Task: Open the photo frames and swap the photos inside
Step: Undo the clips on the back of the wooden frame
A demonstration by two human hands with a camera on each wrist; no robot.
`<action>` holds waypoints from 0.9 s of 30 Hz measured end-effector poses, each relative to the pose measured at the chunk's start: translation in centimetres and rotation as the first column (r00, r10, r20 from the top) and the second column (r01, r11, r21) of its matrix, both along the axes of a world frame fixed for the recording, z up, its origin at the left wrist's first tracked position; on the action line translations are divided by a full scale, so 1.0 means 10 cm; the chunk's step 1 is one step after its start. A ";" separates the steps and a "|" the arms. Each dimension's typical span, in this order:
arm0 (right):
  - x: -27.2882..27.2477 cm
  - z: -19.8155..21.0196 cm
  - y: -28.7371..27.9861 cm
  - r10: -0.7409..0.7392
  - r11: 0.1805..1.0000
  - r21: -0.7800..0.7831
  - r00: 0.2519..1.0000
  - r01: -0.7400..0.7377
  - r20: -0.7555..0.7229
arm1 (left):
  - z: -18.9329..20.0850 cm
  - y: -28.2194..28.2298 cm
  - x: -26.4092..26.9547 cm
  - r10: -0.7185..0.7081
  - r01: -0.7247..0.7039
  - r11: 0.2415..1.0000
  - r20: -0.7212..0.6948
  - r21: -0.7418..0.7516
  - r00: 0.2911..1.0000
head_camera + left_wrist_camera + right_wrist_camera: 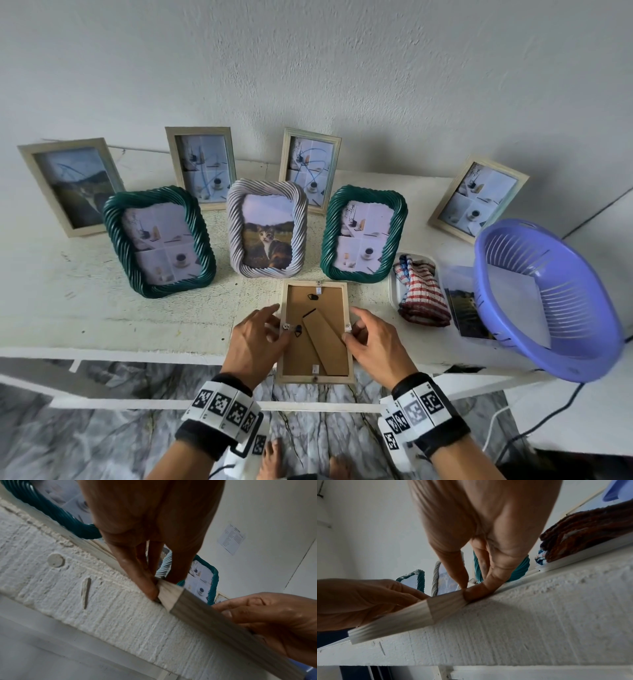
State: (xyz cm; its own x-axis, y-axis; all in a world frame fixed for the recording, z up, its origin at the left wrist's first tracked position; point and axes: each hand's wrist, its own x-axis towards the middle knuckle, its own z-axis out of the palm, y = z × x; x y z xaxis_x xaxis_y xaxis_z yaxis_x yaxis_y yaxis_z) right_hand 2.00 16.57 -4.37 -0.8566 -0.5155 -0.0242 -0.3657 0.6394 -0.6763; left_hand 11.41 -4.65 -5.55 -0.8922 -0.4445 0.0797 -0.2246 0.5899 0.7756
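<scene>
White shelf [137,315]: standing frames [267,233], purple basket [548,301] (tilted); both hands [253,339] [376,339] pinch face-down frame [315,332].

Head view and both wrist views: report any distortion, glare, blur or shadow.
Head view: wide-angle bending bows the table edge and leans the outer frames; bluish glare streaks the back-row glass. Left wrist view: the wooden frame smears with blur, and the left hand is dark against the bright wall. Right wrist view: sharper, with a soft shadow under the right hand.
</scene>
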 end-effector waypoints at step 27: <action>-0.18 0.25 -0.26 0.021 0.988 0.151 0.966 0.018 -0.256 | 0.17 0.09 -0.08 0.091 -0.079 0.994 0.176 -0.076 0.980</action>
State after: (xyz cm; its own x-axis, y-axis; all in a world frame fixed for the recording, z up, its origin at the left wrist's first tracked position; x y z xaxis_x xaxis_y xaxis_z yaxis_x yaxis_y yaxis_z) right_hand 0.20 14.02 -1.89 -0.8434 -0.5240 0.1185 -0.5151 0.7260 -0.4556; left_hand 10.58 -3.80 -3.85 -0.8541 -0.5182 -0.0454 -0.4079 0.6130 0.6767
